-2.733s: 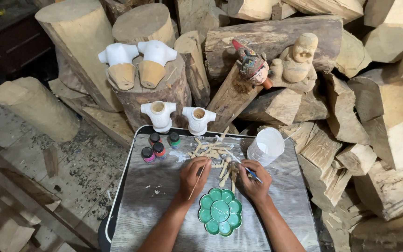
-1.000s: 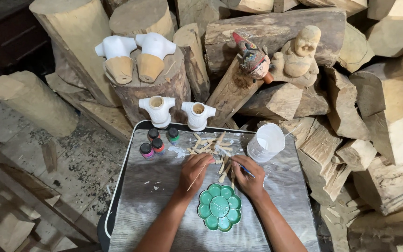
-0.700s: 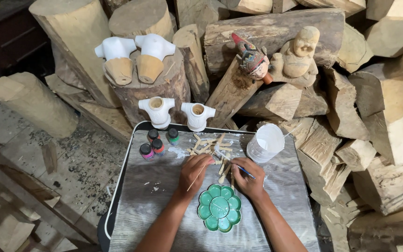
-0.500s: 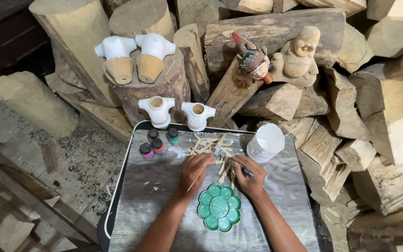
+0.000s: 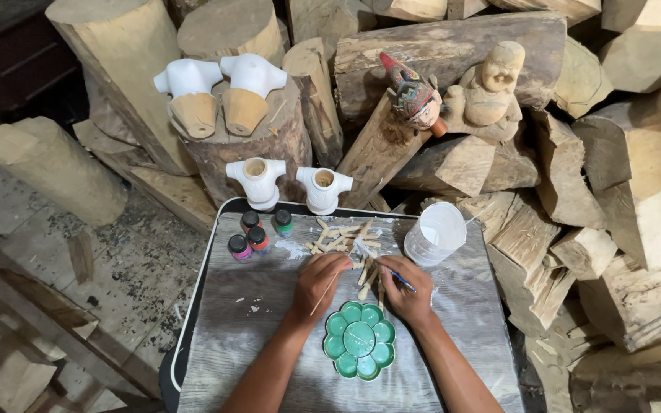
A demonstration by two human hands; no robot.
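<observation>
Little has moved: left hand [image 5: 321, 277] still pinches a thin wooden stick [image 5: 324, 291]; right hand [image 5: 405, 293] still grips a blue-handled brush [image 5: 401, 280], best steadied above the green flower-shaped palette [image 5: 359, 350].

My left hand [image 5: 321, 277] pinches a thin stick [image 5: 324, 291]. My right hand [image 5: 405, 294] grips a brush [image 5: 401, 279] above the green palette [image 5: 359, 349].

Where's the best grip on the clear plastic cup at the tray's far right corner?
Take the clear plastic cup round its side wall from the right or from above. It stands upright, holds white liquid, and has a stick leaning out; wood sticks crowd its left.
</observation>
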